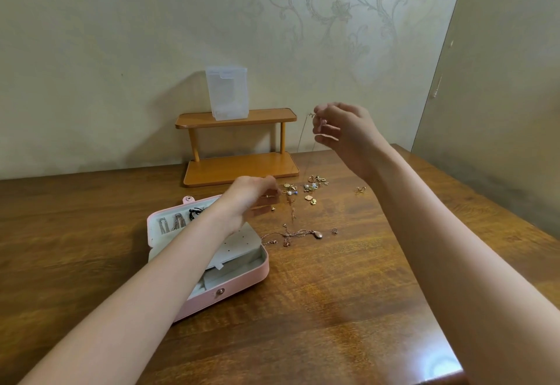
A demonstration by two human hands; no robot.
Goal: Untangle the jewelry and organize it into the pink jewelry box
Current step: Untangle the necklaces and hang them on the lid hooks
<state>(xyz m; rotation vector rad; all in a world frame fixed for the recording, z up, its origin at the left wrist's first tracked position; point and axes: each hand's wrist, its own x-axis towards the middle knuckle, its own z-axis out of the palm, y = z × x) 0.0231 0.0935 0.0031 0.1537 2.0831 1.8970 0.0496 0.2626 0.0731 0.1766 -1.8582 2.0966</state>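
1. Jewelry in the head view lies in three places: a thin chain [306, 154] hangs from the raised right hand [342, 133], a scatter of small gold pieces [312, 189] sits on the tabletop [348, 278] at mid-distance, and a rose-gold necklace tangle [291, 234] lies just right of the pink jewelry box [230, 296].
2. That right hand pinches the chain's top end between thumb and fingertips, well above the tabletop; the chain drops toward the scatter, and its lower end is too fine to follow.
3. Low over the left edge of the scatter, the left hand [257, 196] has its fingers curled down. It seems to pinch a small piece or the chain's foot, but I cannot tell which, or whether its grip is closed on anything.
4. Near left, the box stands open, with a few chains already hung in the lid [163, 218] and a grey perforated panel [239, 245] lifted over the tray.
5. Judged as the untangling step, it goes best with the chain kept taut and lifted slowly, while the left hand steadies or frees whatever clings below, so nothing snags or drags the small pieces about.
6. Far behind stand a wooden two-tier shelf [236, 145] and a clear plastic container [227, 93].
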